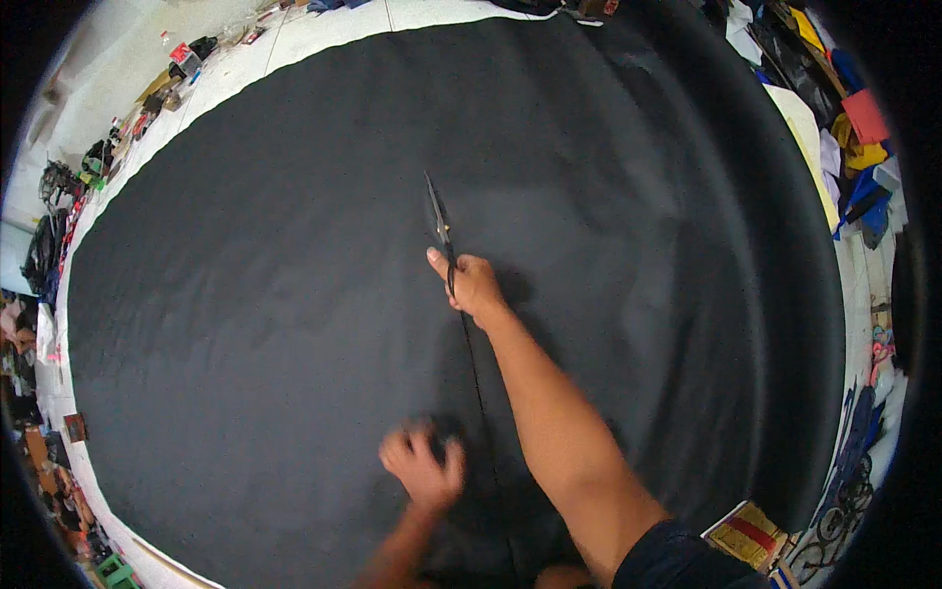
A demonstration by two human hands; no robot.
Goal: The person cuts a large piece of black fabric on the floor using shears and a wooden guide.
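Observation:
A large black sheet (255, 294), smooth like vinyl or leatherette, fills most of the head view. My right hand (475, 287) grips black-handled scissors (441, 228), their metal blades pointing away from me over the sheet. Behind the scissors, a thin cut line (478, 388) runs through the sheet back toward my body. Lower down, just left of that line, my left hand (428, 469) is on or just above the sheet, slightly blurred. Its fingers and thumb are apart, and I see nothing held in it; a dark shadow lies beside the fingertips.
The sheet rises into a thick roll or fold (785, 324) along the right. A box with a red stripe (751, 535) stands at the lower right. Colourful scraps (863, 137) pile up beyond the roll. Clutter with a bottle (183, 57) lines the pale floor (324, 34) at the far left.

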